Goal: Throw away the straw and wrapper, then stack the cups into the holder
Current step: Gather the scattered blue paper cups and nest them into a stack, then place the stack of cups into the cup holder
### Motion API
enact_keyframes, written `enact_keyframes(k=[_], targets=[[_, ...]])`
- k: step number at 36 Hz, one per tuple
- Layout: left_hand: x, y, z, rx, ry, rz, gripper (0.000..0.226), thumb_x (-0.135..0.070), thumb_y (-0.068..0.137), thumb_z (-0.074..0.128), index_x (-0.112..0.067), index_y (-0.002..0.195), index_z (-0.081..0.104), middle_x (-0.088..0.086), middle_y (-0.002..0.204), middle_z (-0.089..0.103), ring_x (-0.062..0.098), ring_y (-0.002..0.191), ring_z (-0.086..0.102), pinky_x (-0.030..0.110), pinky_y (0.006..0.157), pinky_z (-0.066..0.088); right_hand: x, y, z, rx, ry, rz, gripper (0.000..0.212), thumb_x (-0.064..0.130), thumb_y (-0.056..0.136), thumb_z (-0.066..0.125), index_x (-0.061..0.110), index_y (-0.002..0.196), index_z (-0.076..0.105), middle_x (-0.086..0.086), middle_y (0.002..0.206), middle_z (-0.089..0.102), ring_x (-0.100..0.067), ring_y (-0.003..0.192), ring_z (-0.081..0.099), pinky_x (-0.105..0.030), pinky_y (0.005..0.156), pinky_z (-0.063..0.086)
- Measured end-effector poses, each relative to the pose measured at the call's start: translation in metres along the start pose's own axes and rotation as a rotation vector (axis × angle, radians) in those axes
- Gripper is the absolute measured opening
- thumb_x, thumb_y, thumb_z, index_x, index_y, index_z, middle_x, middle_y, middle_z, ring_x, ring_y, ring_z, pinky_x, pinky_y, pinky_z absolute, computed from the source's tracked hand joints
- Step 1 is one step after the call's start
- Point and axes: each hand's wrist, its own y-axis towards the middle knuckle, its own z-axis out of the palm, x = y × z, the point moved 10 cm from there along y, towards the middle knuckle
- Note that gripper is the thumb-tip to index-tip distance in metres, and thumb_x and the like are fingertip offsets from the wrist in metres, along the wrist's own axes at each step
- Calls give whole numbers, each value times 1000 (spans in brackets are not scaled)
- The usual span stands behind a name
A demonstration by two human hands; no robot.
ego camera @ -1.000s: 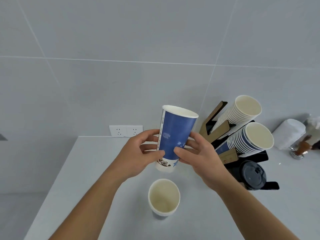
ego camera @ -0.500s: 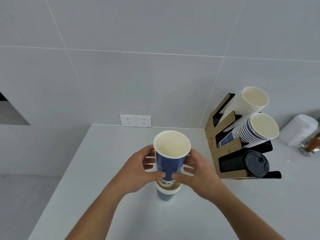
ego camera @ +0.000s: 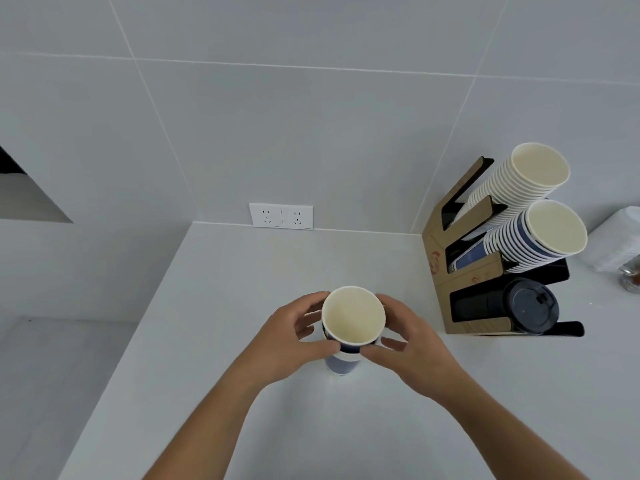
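Note:
A blue paper cup [ego camera: 353,315] with a cream inside sits nested in a second blue cup [ego camera: 341,365] that stands upright on the white counter. My left hand [ego camera: 294,337] grips the stack from the left and my right hand [ego camera: 408,344] from the right, thumbs at the front. To the right stands a brown cardboard cup holder [ego camera: 436,268]. Its top slot carries a row of white cups [ego camera: 519,181], its middle slot a row of blue cups [ego camera: 540,240], its bottom slot black lids [ego camera: 523,308]. No straw or wrapper is in view.
The white counter [ego camera: 346,427] ends at a left edge with the floor below. A double wall socket [ego camera: 280,216] sits behind the cups. At the far right lie a white roll [ego camera: 616,237] and a glass jar [ego camera: 632,277].
Both hands lowered the held blue cup from mid-air down into the cup standing on the counter, where it now sits nested. The camera tilted down and shifted left.

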Motion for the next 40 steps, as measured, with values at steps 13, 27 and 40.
enact_keyframes(k=[13,27,40], targets=[[27,0,4,-120,-221,-72,33,-23,91,65,-38,120,64,-25,118,69,-4,113,62,20,92,46,-26,6,3,-111,262,157,43,33,98,53,26,140,52,11,129,64,-10,117,61,-39,102,51],[45,-3,18,-240,-385,-107,24,-24,93,62,-43,107,69,-22,112,72,-1,108,64,29,97,50,-32,2,17,-151,502,250,27,23,100,51,35,99,75,15,102,76,-3,97,70,-17,71,58],[60,-9,27,-263,-531,-219,21,-38,87,66,-38,106,74,-16,113,73,5,111,65,30,96,48,-25,-3,20,-159,579,291,30,26,100,51,39,94,77,17,103,76,-1,98,69,-15,68,57]])
